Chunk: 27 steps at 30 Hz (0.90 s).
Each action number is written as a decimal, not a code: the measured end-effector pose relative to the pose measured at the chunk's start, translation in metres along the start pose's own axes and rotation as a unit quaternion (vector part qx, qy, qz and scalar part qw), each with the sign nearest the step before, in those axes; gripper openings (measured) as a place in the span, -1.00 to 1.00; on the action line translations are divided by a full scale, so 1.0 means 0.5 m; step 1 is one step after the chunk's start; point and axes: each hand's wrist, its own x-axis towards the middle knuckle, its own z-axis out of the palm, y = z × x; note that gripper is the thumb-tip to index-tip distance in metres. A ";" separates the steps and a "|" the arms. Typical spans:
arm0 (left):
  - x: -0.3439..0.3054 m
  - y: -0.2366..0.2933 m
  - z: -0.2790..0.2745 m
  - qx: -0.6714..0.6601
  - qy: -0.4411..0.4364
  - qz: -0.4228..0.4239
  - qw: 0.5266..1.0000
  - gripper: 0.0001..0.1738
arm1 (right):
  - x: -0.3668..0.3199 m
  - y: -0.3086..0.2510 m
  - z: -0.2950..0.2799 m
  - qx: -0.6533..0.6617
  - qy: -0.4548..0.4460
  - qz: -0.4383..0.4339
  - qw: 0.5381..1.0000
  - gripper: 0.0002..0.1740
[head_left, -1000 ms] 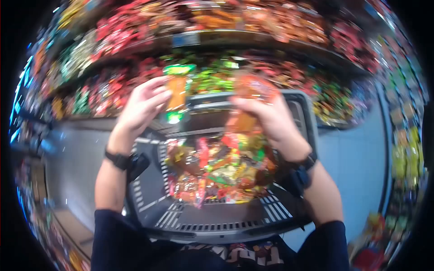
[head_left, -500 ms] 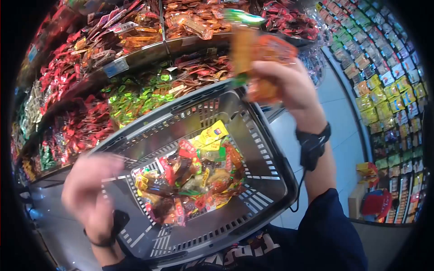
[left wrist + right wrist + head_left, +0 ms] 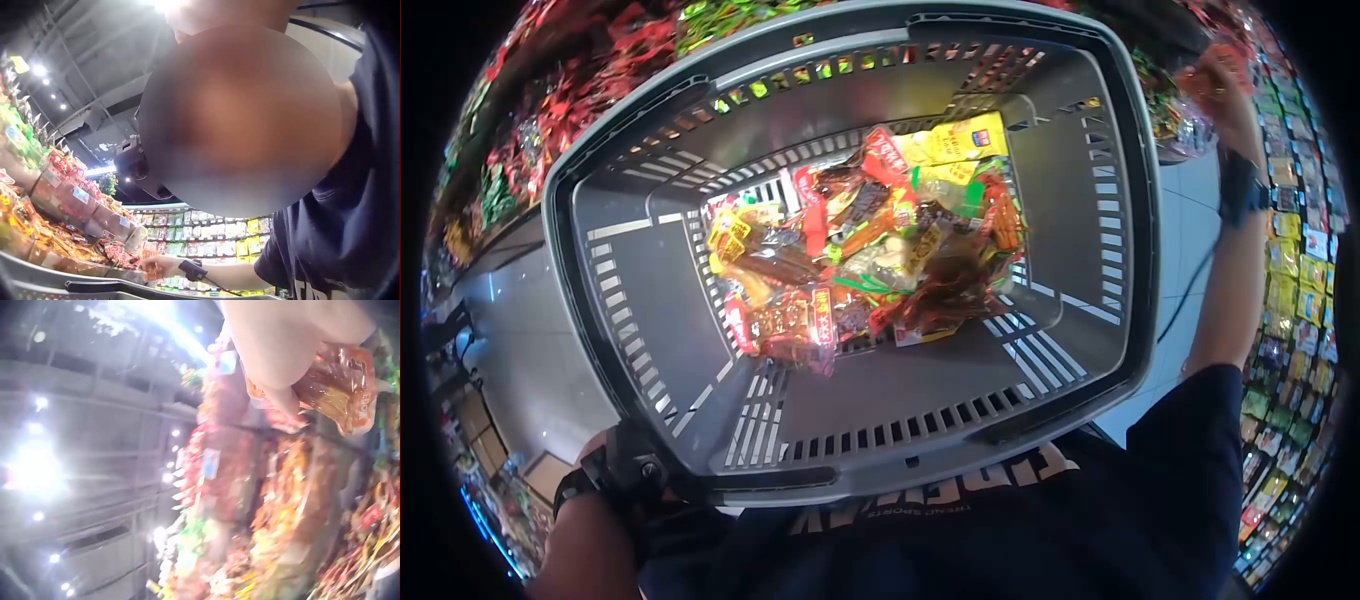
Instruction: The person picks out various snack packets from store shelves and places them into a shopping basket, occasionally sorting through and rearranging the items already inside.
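Note:
My right hand (image 3: 1236,108) is stretched out at the far right by the shelves, gripping an orange, see-through snack packet (image 3: 347,387). In the right wrist view, brown contents show through the packet, and my fingers fold over its top end. At the near left corner of the grey shopping basket (image 3: 840,490) is my left hand (image 3: 603,447), mostly hidden behind a black wrist camera and the rim; I cannot tell how its fingers lie. Many sealed snacks (image 3: 870,230) lie in the basket, among them a yellow bag (image 3: 955,143) at the back.
Shelf bins of red and green wrapped snacks (image 3: 590,110) line the far side and left. A wall of hanging packets (image 3: 1285,260) runs down the right. Grey floor (image 3: 530,300) shows on the left, and a cable (image 3: 1190,290) trails from my right wrist.
My left hand has passed a green-ended orange packet to the right hand and dropped to the basket's near left corner. My right hand has reached out far right. The basket appears larger and closer.

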 end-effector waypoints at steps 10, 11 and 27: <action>0.009 -0.007 -0.049 -0.237 0.109 -0.011 0.965 -0.83 | -0.390 -0.149 0.532 -0.100 -0.140 -0.158 0.972 -0.57; 0.009 -0.007 -0.053 -0.241 0.097 -0.007 0.966 -0.83 | -0.387 -0.158 0.545 -0.111 -0.192 -0.098 0.970 -0.56; 0.012 -0.028 -0.078 -0.342 0.010 -0.020 0.940 -0.76 | -0.277 -0.015 0.570 -0.170 -0.258 -0.083 0.947 -0.63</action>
